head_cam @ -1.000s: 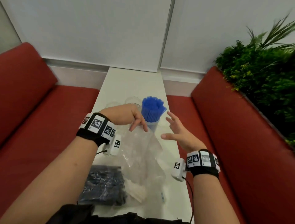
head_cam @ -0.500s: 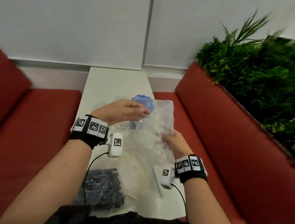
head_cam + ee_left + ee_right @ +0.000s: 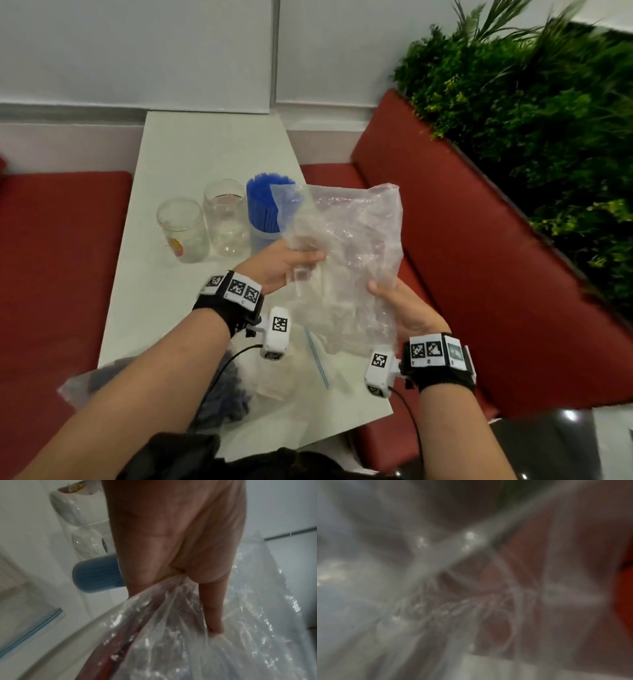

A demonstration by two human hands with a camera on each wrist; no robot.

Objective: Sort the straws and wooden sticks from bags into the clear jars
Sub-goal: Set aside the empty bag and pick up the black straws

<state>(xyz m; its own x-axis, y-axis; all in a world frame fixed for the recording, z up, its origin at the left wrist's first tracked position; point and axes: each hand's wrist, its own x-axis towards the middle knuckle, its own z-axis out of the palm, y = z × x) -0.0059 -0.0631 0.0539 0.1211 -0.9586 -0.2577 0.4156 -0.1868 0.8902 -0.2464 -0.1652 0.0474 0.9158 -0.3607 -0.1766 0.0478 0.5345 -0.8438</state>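
Observation:
Both hands hold a crumpled clear plastic bag [image 3: 349,253] up over the table's right edge. My left hand [image 3: 291,262] grips its left side, thumb on top; in the left wrist view the fingers [image 3: 212,615] curl into the bag [image 3: 223,649]. My right hand [image 3: 394,301] grips its lower right part; the right wrist view is blurred plastic [image 3: 436,574]. Behind the bag a jar packed with blue straws [image 3: 263,209] stands upright. Two clear jars [image 3: 183,228] [image 3: 226,216] stand to its left and look empty.
A white table [image 3: 212,154] runs between red benches [image 3: 51,257]. Near me lie a bag of dark items [image 3: 226,401], another clear bag with pale sticks [image 3: 291,377] and one loose blue straw [image 3: 317,359]. Green plants [image 3: 531,120] stand behind the right bench.
A second ago both hands were open near the straw jar with the bag on the table. They have since gripped the bag and lifted it rightward, uncovering the jars.

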